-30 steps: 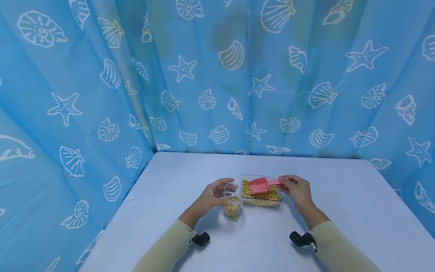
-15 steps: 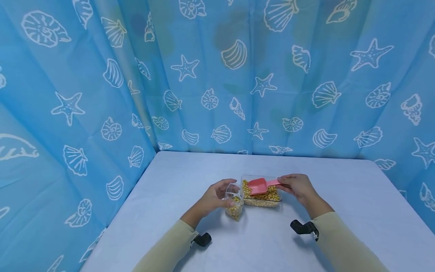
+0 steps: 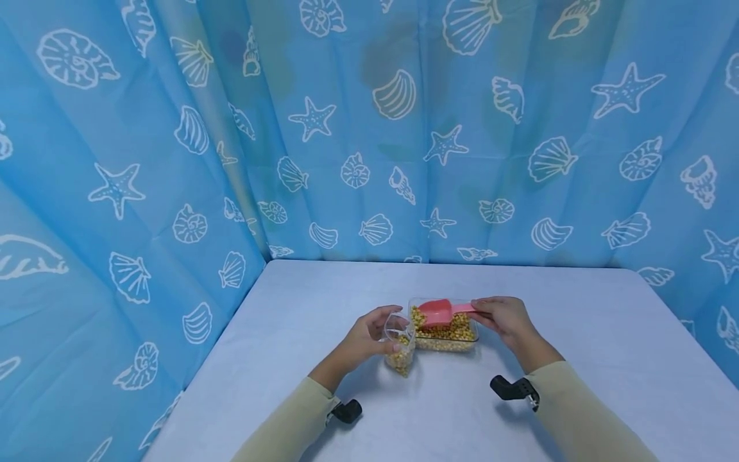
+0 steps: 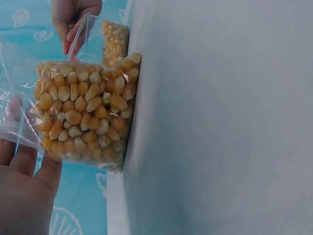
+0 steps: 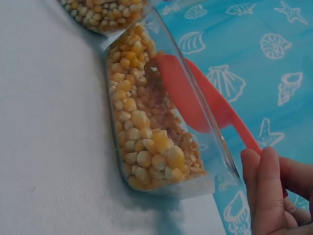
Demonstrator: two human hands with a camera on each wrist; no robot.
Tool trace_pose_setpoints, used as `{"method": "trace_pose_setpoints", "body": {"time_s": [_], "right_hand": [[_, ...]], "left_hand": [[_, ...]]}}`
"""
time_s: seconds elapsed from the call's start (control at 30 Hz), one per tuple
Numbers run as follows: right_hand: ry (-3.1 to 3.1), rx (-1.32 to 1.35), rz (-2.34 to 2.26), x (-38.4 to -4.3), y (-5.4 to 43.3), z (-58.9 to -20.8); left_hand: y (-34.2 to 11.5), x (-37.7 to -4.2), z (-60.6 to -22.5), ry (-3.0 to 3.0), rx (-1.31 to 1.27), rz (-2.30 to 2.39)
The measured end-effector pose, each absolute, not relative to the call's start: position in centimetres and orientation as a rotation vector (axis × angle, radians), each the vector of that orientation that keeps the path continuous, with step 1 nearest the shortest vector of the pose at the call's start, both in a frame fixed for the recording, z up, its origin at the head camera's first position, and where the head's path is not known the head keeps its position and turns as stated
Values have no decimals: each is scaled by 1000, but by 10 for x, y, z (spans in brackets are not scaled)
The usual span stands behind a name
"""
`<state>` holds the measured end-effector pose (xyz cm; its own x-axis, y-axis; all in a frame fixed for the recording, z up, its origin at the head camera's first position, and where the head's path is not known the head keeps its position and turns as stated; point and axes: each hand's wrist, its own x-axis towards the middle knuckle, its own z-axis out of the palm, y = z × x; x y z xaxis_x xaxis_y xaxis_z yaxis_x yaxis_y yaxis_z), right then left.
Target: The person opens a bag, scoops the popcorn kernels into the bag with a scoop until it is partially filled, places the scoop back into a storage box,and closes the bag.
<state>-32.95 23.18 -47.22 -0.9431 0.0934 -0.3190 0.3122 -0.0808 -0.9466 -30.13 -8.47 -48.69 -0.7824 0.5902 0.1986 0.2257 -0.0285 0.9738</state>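
My left hand (image 3: pixel 364 337) holds a clear plastic bag (image 3: pixel 401 350) by its upper part, the mouth spread apart. Corn kernels (image 4: pixel 83 107) fill the lower part of the bag, which stands on the table beside the container. Fingers and thumb of my right hand (image 3: pixel 505 321) pinch the handle of a pink-red scoop (image 3: pixel 437 313). The scoop's bowl is over the left side of a clear rectangular container (image 5: pixel 168 188) of corn kernels, its tip near the kernels. How many kernels lie in the bowl is hard to tell.
A white cloth covers the table (image 3: pixel 323 292). Blue curtains (image 3: pixel 346 128) printed with shells and starfish hang behind it and at the left. Each forearm wears a black wrist camera (image 3: pixel 512 387).
The scoop has shifted a little left within the container and its bowl has tilted. My left hand and the bag have moved slightly right, closer to the container.
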Motion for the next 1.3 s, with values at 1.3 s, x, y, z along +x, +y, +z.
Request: {"method": "trace_pose_setpoints", "body": {"time_s": [1.3], "right_hand": [[2165, 126, -2256, -287, 208, -406]], "left_hand": [[-73, -298, -485, 2227, 565, 1891]]}}
